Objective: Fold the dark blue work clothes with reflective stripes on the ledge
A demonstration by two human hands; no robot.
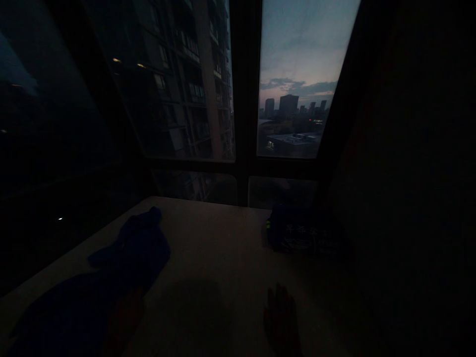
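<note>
The scene is very dark. A crumpled blue cloth, perhaps a garment, spreads over the left part of a pale surface. My left hand is a dim shape at the cloth's right edge; its fingers are lost in the dark, and whether it grips the fabric does not show. On the bare surface to the right lies my right hand, or just above it, fingers stretched forward and nothing visible in them. Beyond that hand sits a dark packet or folded bundle with pale lettering and a small yellow-green mark.
Window panes with dark frames rise behind the surface's far edge. Outside stand a tall building and a distant skyline under a dusky sky. A dark wall closes off the right side.
</note>
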